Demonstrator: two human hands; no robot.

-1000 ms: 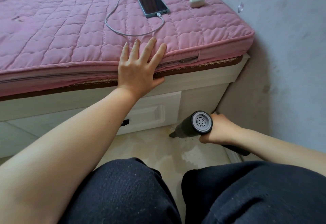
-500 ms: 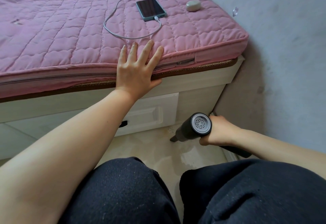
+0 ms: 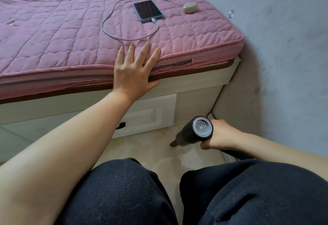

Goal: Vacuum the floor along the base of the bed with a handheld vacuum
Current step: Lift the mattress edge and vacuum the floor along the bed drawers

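one dark cylindrical handheld vacuum (image 3: 194,132), gripped by right hand (image 3: 219,137), nozzle on pale floor (image 3: 142,146) near white bed base (image 3: 198,98); left hand (image 3: 135,72) flat, fingers spread, on pink quilted mattress (image 3: 71,35) edge.

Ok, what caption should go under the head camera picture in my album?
Right hand grips the vacuum, nozzle on the floor by the bed; left hand rests on the mattress.

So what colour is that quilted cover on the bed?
Pink: the quilted cover is stitched in a scalloped pattern, seen best in the head view.
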